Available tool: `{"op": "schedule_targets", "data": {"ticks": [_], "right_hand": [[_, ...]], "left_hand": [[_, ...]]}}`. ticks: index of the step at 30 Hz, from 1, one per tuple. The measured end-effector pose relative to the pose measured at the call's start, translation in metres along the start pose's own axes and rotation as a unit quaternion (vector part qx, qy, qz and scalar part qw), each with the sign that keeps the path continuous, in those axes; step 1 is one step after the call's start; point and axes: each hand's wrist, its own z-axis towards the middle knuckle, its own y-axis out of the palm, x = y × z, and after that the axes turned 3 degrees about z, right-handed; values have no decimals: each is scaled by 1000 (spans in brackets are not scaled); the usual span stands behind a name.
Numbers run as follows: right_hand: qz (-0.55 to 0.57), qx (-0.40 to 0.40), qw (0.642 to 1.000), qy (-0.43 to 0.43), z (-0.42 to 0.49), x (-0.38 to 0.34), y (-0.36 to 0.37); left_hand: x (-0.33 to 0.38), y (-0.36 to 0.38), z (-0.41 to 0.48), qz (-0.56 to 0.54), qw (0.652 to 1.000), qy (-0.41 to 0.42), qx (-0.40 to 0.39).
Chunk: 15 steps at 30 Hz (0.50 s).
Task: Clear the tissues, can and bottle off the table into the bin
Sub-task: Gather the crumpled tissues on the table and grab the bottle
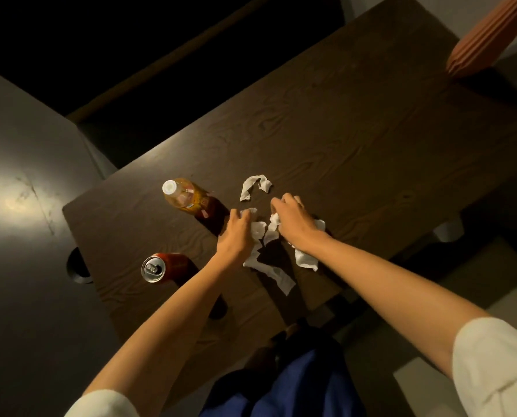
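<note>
- Tissues: torn white scraps scattered on the dark table, mostly under and between both hands; one curled strip lies just beyond the right hand's fingertips. Judged near weightless, soft and crushable; best gathered by raking into a wad, no set grip point.
- Left hand: palm down, fingers curled loosely over a scrap; grip not yet closed.
- Right hand: palm down, fingers bent, bunching tissue against the palm.
- Bottle: upright, capped, amber liquid, just left of the left hand. Judged heavier, smooth, rigid; take round the body.
- Can: upright, opened, left of the left forearm. Judged light, dentable; may spill.
- Bin: not in view.
</note>
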Motion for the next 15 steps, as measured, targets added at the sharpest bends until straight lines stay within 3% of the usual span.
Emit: {"op": "schedule_targets", "data": {"ticks": [4, 9, 12, 15], "right_hand": [[194, 84, 977, 35, 8, -20, -2], [253, 187, 949, 10, 27, -38, -16], [254, 134, 958, -16, 45, -45, -19], [79, -12, 996, -50, 58, -45, -10]], "left_hand": [[4, -9, -4, -69, 995, -8, 78], [-3, -15, -34, -77, 971, 17, 227], [-6, 5, -60, -74, 971, 18, 228], [1, 33, -81, -78, 991, 39, 101]]}}
